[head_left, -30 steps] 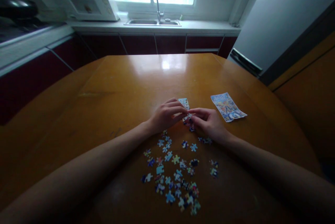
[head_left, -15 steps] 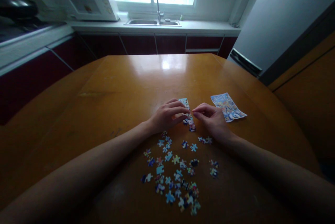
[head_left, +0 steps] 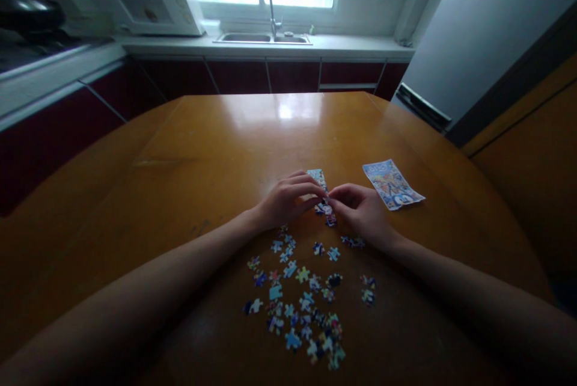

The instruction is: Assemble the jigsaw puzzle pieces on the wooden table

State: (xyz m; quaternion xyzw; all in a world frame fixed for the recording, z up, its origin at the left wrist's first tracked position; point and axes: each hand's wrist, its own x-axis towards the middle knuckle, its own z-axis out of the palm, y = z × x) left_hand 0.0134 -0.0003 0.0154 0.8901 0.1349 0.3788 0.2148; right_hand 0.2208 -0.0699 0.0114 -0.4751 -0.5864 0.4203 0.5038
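Observation:
A narrow strip of joined jigsaw puzzle pieces [head_left: 317, 175] lies on the wooden table, partly covered by my fingers. My left hand [head_left: 293, 196] reaches over it from the left, thumb and fingertips closed on its middle. From the right, my right hand [head_left: 360, 211] pinches a small puzzle piece [head_left: 327, 199] against the strip's right edge. Fingers hide most of that piece. Nearer to me, many loose puzzle pieces [head_left: 303, 275] are scattered, several of them overlapping. A small group of pieces [head_left: 353, 242] lies just below my right hand.
A creased picture sheet [head_left: 392, 184] with a penguin on it lies right of my right hand. The wooden table [head_left: 216, 151] has angled far corners. Beyond it are a counter with a sink [head_left: 247, 38], a microwave [head_left: 151, 10] and a fridge [head_left: 460, 37].
My right hand has moved slightly left and down, bringing its fingertips against the strip and my left fingertips. My left hand stays almost in place. The loose pieces have not moved.

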